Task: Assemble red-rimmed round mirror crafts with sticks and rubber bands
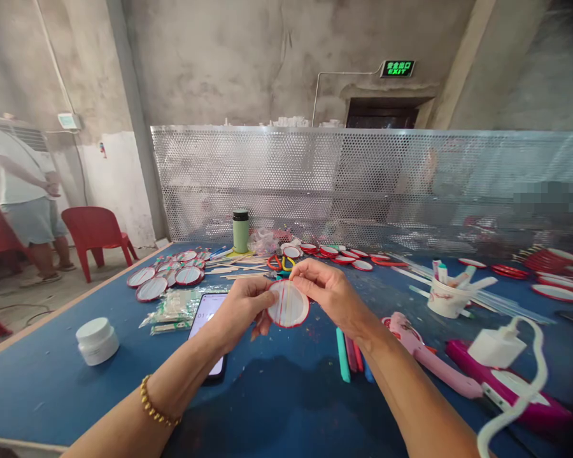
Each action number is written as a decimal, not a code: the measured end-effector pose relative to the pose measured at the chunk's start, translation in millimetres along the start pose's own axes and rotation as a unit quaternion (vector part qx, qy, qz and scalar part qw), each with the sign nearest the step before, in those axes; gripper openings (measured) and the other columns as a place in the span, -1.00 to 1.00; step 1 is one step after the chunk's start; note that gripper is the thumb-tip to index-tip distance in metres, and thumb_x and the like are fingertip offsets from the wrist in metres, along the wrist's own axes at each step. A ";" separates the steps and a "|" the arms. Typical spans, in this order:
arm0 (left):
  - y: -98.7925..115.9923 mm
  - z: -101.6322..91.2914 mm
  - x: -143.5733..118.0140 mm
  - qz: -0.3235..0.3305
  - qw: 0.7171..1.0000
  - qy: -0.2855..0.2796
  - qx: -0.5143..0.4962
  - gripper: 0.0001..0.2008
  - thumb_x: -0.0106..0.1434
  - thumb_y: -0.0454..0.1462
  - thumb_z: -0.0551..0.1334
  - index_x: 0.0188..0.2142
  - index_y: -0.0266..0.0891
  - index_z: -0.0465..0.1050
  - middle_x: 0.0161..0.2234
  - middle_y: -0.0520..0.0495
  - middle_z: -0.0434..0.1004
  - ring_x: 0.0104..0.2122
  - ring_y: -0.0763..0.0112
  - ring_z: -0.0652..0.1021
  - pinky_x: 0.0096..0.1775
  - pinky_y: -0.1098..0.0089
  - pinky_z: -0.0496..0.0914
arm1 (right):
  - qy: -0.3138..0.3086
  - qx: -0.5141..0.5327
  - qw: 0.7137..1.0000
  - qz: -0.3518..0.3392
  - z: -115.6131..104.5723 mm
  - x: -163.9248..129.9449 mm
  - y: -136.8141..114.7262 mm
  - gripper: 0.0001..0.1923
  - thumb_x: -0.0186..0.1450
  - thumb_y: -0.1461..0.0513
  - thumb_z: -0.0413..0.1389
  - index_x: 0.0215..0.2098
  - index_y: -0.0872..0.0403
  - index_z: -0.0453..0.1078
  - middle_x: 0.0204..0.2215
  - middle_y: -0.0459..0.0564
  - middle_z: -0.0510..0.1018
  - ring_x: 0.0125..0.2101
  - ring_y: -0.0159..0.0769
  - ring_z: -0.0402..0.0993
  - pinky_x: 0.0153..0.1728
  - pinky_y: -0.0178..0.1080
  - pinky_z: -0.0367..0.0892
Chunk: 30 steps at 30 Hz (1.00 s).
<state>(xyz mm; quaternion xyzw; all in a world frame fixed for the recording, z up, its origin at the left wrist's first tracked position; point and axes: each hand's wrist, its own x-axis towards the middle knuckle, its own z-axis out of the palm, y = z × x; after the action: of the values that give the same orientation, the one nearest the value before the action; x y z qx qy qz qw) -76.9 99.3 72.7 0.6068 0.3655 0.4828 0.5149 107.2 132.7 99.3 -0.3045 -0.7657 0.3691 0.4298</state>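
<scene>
A round white disc with a red rim [290, 310] is held up over the table, its face toward me, with thin red and yellow lines running down it. My left hand [249, 304] pinches its left edge between thumb and fingers. At the upper right edge, the thumb and fingers of my right hand [322, 283] close on the rim, near the top of the yellow line. A phone [212, 318] lies partly under my left wrist. Teal and red markers [344, 355] lie by my right forearm, which hides part of them.
Similar discs [153, 288] lie in a pile at left, beside plastic packets [176, 306]. A white jar [97, 340], green bottle [240, 230] and cup of pens [446, 299] stand around. A pink glue gun [430, 356] lies at right. A perforated metal screen [277, 172] backs the table.
</scene>
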 end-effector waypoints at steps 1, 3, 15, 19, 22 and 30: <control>-0.3 0.1 0.2 0.001 1.000 -0.001 0.000 -0.74 0.21 -0.15 0.25 -0.49 -0.27 0.34 -0.72 0.11 0.30 -0.79 0.60 0.28 -0.78 0.60 0.13 | 0.000 0.000 1.000 0.001 0.0 0.1 0.2 -0.82 0.28 0.09 0.14 -0.31 0.04 0.37 -0.50 -0.16 0.39 -0.49 -0.41 0.23 -0.45 -0.32 0.13; -1.2 0.1 0.7 0.006 1.000 -0.003 -0.002 -0.74 0.22 -0.15 0.25 -0.49 -0.28 0.34 -0.72 0.11 0.31 -0.79 0.60 0.28 -0.78 0.60 0.13 | -0.002 0.001 1.000 0.001 0.0 0.2 0.5 -0.81 0.28 0.09 0.14 -0.32 0.04 0.37 -0.50 -0.16 0.39 -0.49 -0.41 0.24 -0.45 -0.32 0.13; 1.9 -2.6 -0.1 0.007 1.000 0.004 0.014 -0.76 0.22 -0.16 0.25 -0.47 -0.27 0.33 -0.69 0.11 0.31 -0.76 0.61 0.32 -0.76 0.60 0.14 | 0.000 0.020 1.000 0.014 1.8 0.4 1.6 -0.74 0.30 0.04 0.14 -0.24 0.08 0.43 -0.42 -0.10 0.48 -0.43 -0.38 0.33 -0.40 -0.30 0.22; 0.7 -3.3 -0.3 0.018 1.000 0.005 0.018 -0.76 0.23 -0.16 0.25 -0.45 -0.27 0.35 -0.70 0.12 0.30 -0.75 0.60 0.33 -0.75 0.61 0.16 | 0.007 0.036 0.999 0.019 3.1 -0.1 -1.7 -0.73 0.28 0.04 0.16 -0.30 0.09 0.40 -0.44 -0.12 0.45 -0.44 -0.39 0.32 -0.40 -0.31 0.23; 0.5 -3.0 -1.0 0.019 1.000 0.005 0.020 -0.76 0.23 -0.16 0.25 -0.46 -0.27 0.35 -0.69 0.12 0.30 -0.75 0.60 0.34 -0.75 0.61 0.16 | 0.005 0.055 0.998 0.027 2.9 -0.5 -1.2 -0.72 0.27 0.03 0.18 -0.31 0.09 0.39 -0.44 -0.13 0.44 -0.45 -0.41 0.31 -0.40 -0.31 0.21; 0.3 -3.4 -2.1 0.011 1.000 0.003 0.015 -0.77 0.24 -0.17 0.25 -0.45 -0.27 0.35 -0.69 0.11 0.32 -0.75 0.59 0.33 -0.75 0.61 0.16 | 0.011 0.044 0.999 0.023 1.9 -0.7 -1.6 -0.71 0.27 0.02 0.18 -0.32 0.10 0.41 -0.44 -0.11 0.45 -0.43 -0.39 0.31 -0.38 -0.29 0.22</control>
<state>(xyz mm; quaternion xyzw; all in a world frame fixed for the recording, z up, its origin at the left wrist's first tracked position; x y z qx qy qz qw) -80.8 98.1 72.6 0.6173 0.3672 0.4846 0.4992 105.6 130.7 99.6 -0.3068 -0.7369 0.4084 0.4427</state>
